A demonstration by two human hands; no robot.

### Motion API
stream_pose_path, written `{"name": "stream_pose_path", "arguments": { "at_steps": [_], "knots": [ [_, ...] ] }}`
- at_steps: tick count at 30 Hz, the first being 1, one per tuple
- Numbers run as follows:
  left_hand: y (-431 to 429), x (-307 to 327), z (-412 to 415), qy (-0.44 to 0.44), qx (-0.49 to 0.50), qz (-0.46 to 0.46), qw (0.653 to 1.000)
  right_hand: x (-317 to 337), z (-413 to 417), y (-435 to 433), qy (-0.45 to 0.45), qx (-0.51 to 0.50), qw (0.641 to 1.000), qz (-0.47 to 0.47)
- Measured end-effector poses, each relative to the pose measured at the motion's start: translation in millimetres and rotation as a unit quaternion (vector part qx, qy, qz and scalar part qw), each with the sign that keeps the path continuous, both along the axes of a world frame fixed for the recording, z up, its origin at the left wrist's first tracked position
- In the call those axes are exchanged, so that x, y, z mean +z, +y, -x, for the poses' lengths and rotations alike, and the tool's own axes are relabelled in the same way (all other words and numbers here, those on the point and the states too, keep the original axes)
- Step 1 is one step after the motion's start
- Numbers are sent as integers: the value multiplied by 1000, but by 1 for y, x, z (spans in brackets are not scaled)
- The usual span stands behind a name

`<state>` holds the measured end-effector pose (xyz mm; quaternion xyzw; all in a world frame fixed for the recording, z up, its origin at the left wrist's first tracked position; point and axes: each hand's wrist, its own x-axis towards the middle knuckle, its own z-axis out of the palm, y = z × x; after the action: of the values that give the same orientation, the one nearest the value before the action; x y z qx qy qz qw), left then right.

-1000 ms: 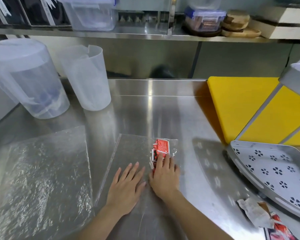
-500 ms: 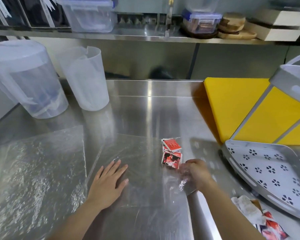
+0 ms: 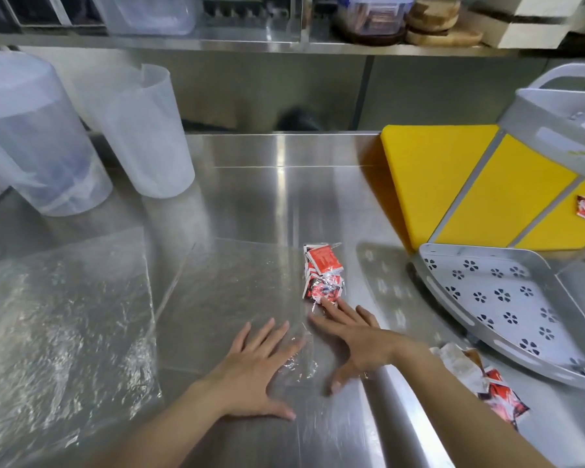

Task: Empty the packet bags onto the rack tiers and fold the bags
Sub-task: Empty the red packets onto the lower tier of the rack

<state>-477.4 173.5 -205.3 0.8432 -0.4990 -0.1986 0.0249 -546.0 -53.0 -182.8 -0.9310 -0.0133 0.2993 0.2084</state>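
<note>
I am pressing my left hand (image 3: 254,369) and right hand (image 3: 355,336), fingers spread flat, on the clear plastic bag (image 3: 237,298) beside red sauce packets (image 3: 323,275).

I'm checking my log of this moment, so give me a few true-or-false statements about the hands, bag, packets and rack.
1. The left hand and the right hand both lie flat on the clear bag. True.
2. Red packets sit at the bag's far right corner. True.
3. The rack's bottom shelf is full of packets. False: the lower tier shows a bare perforated floor.
4. The right hand grips a jug. False: its fingertips touch the packets; the translucent pitchers stand apart, far left.
</note>
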Motion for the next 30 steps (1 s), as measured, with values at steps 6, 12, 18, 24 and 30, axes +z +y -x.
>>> {"name": "stream_pose_path", "arguments": {
  "at_steps": [6, 12, 18, 24, 30],
  "knots": [
    [15, -14, -5, -121, 10, 73, 990, -5, 9, 1, -35, 27, 997, 71],
    [5, 21, -20, 13, 145, 96, 985, 10, 3, -6, -132, -75, 988, -9],
    [-15, 98, -51, 39, 176, 150, 972, 85, -21, -17, -182, -229, 940, -173],
    [-39, 201, -73, -99, 118, 109, 982, 127, -40, -26, -292, -305, 866, -266],
    [-58, 253, -77, -264, 102, 177, 943, 154, -40, -25, -425, -347, 769, -328]
  ]
}}
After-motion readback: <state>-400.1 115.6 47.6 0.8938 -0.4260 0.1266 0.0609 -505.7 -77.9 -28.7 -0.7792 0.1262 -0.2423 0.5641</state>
